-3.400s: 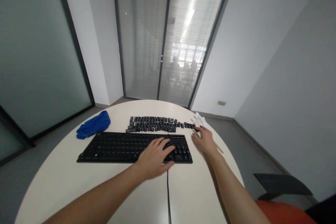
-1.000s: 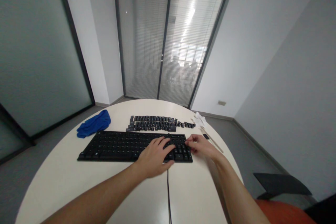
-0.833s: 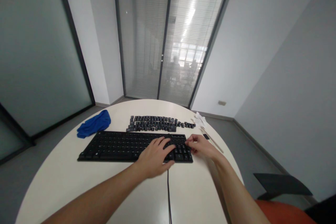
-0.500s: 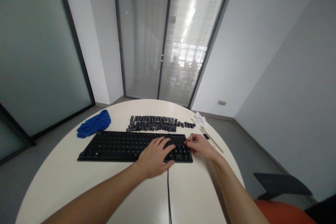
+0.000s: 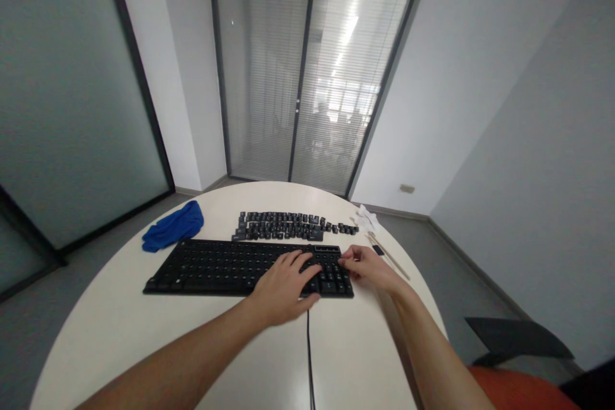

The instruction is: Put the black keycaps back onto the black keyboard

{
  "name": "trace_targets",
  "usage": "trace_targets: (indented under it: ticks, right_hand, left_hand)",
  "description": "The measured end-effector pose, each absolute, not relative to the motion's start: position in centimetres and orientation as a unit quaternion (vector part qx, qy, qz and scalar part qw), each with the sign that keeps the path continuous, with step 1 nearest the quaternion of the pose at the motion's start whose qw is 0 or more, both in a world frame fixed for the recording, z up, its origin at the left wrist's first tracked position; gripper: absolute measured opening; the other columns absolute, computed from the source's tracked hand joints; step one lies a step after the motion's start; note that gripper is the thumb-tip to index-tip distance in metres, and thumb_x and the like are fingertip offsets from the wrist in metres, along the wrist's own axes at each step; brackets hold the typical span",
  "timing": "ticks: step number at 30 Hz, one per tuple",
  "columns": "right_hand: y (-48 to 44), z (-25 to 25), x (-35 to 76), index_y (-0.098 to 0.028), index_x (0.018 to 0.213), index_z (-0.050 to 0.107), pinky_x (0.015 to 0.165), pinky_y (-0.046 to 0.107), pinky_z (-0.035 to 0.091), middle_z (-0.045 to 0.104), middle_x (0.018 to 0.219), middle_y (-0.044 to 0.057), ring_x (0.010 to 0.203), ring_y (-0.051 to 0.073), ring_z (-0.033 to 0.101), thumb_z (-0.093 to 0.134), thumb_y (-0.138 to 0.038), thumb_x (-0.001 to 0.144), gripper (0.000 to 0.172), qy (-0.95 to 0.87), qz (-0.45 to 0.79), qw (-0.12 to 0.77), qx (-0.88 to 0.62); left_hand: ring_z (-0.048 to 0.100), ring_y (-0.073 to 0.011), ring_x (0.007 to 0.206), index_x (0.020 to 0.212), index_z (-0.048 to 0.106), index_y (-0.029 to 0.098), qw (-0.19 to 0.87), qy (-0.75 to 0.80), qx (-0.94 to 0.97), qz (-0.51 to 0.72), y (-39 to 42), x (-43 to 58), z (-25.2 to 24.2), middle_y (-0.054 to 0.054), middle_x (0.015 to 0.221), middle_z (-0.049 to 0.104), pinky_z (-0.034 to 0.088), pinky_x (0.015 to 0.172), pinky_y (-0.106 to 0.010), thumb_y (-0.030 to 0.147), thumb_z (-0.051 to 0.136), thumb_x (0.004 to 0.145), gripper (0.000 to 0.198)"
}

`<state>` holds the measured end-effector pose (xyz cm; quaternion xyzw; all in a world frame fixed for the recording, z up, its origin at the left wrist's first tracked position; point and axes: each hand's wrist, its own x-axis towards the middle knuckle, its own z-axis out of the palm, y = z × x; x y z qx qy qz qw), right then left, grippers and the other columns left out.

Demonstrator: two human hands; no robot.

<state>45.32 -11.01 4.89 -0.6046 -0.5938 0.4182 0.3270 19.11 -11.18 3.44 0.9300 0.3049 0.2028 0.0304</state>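
Note:
A black keyboard point(image 5: 211, 266) lies across the table, most of its left and middle part without keycaps; keys still sit on the number pad point(image 5: 331, 277). My left hand point(image 5: 284, 287) rests on the keyboard beside the number pad, fingers spread. At the number pad's right edge, my right hand point(image 5: 365, 267) has thumb and forefinger pinched together; whatever is between them is too small to make out. Behind the keyboard, loose black keycaps point(image 5: 281, 227) stand in rows on the table.
A blue cloth point(image 5: 173, 227) lies at the left on the white round table point(image 5: 120, 327). White tissue point(image 5: 366, 218) and thin sticks point(image 5: 396, 264) lie at the right. A black cable point(image 5: 310, 359) runs toward me. An orange and black chair point(image 5: 519, 387) stands at lower right.

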Motion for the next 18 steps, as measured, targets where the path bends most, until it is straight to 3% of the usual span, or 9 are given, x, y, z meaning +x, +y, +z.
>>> trace_targets:
  ticks: [18]
  right_hand:
    - [-11.09, 5.38, 44.8, -0.02, 0.074, 0.047, 0.045, 0.022, 0.04, 0.051, 0.055, -0.008, 0.046, 0.009, 0.05, 0.075, -0.044, 0.065, 0.038, -0.571, 0.433, 0.344, -0.606]
  left_hand:
    - [0.04, -0.0318, 0.134, 0.136, 0.049, 0.027, 0.024, 0.302, 0.931, 0.204, -11.23, 19.04, 3.71, -0.008, 0.146, 0.046, 0.034, 0.111, -0.051, 0.046, 0.057, 0.089, 0.051]
